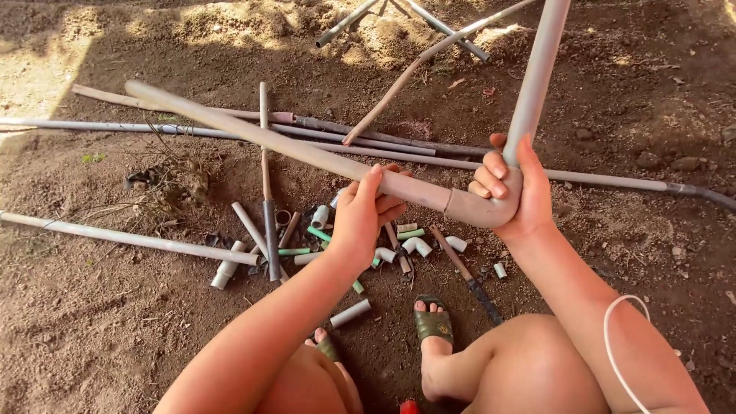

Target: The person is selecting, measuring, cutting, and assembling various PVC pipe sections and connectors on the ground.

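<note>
Here both hands, left hand (360,218) and right hand (512,192), clasp bent pipe (307,153) (dirt beneath).

Views: one only, so no part of the scene is shared with another.
Position: worn on the person's head, above the bent knees.
Facing: steeply down and forward onto the dirt ground (100,330).
Nearness: close; the left hand (360,218) and right hand (510,192) sit mid-frame, forearms running off the lower edge.
Reach: past the hands, pipes (230,132) lie on the ground toward the top; below the hands, sandalled feet (433,322).
</note>
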